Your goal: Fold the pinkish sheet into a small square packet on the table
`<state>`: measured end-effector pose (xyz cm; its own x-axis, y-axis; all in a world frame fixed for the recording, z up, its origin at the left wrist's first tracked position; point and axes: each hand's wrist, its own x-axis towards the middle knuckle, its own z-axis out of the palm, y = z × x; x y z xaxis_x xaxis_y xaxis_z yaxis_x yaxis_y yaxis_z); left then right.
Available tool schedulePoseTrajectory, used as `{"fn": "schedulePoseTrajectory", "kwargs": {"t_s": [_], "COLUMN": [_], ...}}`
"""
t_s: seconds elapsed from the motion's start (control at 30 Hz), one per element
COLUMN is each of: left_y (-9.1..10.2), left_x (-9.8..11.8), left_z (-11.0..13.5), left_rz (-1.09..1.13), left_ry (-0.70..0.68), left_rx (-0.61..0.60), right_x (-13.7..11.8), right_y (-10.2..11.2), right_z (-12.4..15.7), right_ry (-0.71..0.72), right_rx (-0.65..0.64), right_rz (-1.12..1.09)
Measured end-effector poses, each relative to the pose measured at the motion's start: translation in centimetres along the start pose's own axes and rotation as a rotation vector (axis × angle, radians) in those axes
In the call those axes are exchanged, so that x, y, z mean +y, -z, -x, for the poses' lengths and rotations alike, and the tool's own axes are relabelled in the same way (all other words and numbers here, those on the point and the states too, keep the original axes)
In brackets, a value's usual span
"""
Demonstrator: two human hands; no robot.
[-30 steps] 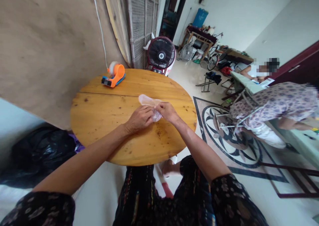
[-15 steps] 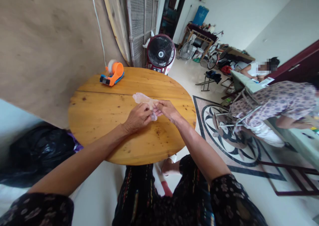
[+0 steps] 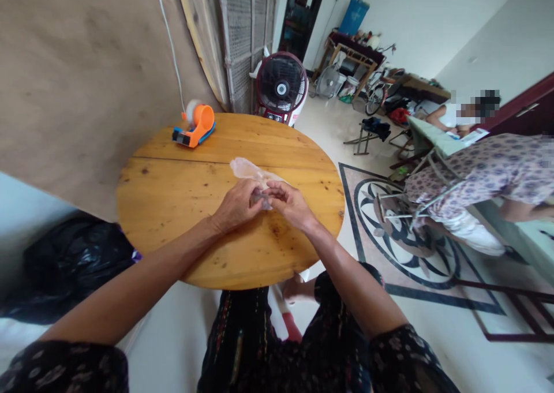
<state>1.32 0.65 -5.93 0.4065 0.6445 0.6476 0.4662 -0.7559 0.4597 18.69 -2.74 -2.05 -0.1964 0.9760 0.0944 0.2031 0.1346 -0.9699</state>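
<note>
Near the middle of the round wooden table [image 3: 173, 208], both hands meet over a thin, see-through plastic bag [image 3: 246, 168]. One end of the bag spreads out beyond the fingers toward the far side; a crumpled bit shows between the hands. My left hand [image 3: 240, 204] is closed, thumb and fingers pinching the plastic. My right hand [image 3: 289, 202] has curled fingers closed on the same bag from the other side. Just what lies between the fingertips is partly hidden. An orange tape dispenser [image 3: 201, 126] with a roll of clear tape stands at the table's far left.
A dark red fan [image 3: 281, 87] stands just behind the table. Black plastic bags [image 3: 78, 260] lie on the left. To the right, one person in a patterned top [image 3: 485, 168] sits at a green table [image 3: 433, 136], with another person beyond. A folding stool [image 3: 361, 139] stands on the floor.
My right hand has turned and curled its fingers inward, closer to my left hand. The bag stays in nearly the same place. The view has shifted slightly.
</note>
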Motion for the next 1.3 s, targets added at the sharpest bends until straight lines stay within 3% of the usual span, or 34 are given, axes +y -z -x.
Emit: {"fn": "schedulePoseTrajectory", "kwargs": {"t_s": [0.23,0.6,1.0,1.3], "left_y": [0.3,0.4,0.7,0.4], "left_x": [0.2,-0.2,1.0,1.0], "left_z": [-0.2,-0.3,-0.5,-0.5], "left_rz": [-0.008,0.034,0.119,0.258], "left_ry": [-0.052,-0.118,0.024,0.175], "left_rx": [-0.009,-0.006,0.018,0.000], "right_x": [1.2,2.7,1.9,1.6], "right_y": [-1.6,-3.1,-3.6,-2.8], "right_z": [2.0,0.7,3.0,2.5], "right_ry": [0.187,0.188,0.351,0.398], "right_rx": [0.209,0.422,0.354,0.275], "right_rz": [0.201,-0.023,0.481,0.489]}}
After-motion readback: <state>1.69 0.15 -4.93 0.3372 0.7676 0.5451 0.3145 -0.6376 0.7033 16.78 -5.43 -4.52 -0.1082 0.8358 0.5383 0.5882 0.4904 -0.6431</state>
